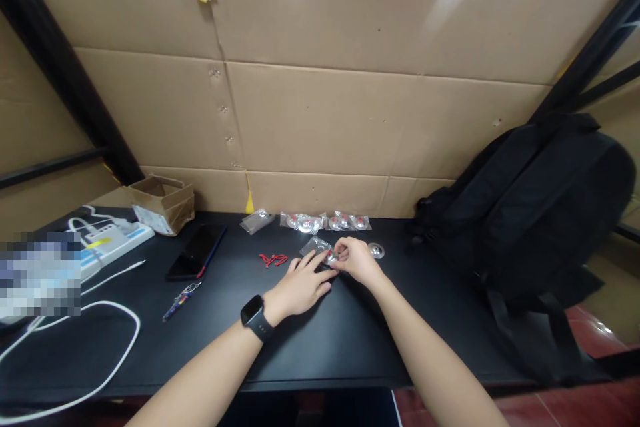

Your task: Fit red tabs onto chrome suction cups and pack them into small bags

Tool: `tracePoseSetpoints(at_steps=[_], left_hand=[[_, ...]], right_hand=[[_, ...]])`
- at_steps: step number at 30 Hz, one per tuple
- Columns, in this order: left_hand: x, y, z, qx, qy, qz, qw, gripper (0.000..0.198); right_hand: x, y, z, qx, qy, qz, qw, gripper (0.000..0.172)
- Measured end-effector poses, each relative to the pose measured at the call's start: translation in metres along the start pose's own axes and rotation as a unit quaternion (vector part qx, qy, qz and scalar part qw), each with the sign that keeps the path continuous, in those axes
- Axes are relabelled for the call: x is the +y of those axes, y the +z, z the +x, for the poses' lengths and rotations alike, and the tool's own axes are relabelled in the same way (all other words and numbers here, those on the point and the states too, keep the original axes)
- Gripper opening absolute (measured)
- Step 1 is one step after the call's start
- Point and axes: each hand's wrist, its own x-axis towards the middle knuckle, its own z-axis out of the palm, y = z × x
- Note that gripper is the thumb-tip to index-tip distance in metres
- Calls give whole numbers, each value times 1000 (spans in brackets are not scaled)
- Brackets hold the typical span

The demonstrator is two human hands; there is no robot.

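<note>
My left hand (303,283), with a dark watch on its wrist, lies palm down with fingers stretched out. Its fingertips touch a small clear plastic bag (313,245). Thumb and fingers of my right hand (356,259) pinch together at the bag's near right end. A shiny silver piece with a bit of red shows there, partly hidden by my fingers. Just right of that hand sits a loose silver domed disc (376,251). Several red cord loops (273,259) lie left of the bag. Behind are bagged silver discs (306,223) with red bits, and flat clear bags (257,220).
A black backpack (540,213) fills the table's right side. On the left are a phone (197,252), a keychain (181,301), a small cardboard box (163,203), a power strip (125,240) and a looping white cable (137,330). A cardboard wall (320,120) stands behind.
</note>
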Motion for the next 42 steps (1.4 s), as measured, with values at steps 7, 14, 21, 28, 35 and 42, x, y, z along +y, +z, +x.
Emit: tracePoseSetpoints(at_steps=[7, 14, 21, 28, 35, 42], left_hand=[[1, -2, -1, -2, -2, -1, 1000, 43], [1, 0, -2, 5, 11, -15, 1000, 44], [2, -4, -2, -1, 23, -15, 1000, 44], [-3, -6, -5, 5, -4, -6, 1000, 43], [-7, -7, -6, -7, -13, -7, 1000, 43], [-5, -12, -7, -27, -1, -24, 999, 43]], right_hand=[[2, -2, 0, -46, -9, 66, 997, 16], [7, 1, 2, -11, -30, 17, 999, 21], [-3, 13, 2, 39, -49, -154, 986, 22], [-7, 10, 4, 30, -45, -172, 984, 25], [1, 2, 1, 23, -73, -154, 985, 27], [-9, 15, 4, 41, -116, -248, 961, 22]])
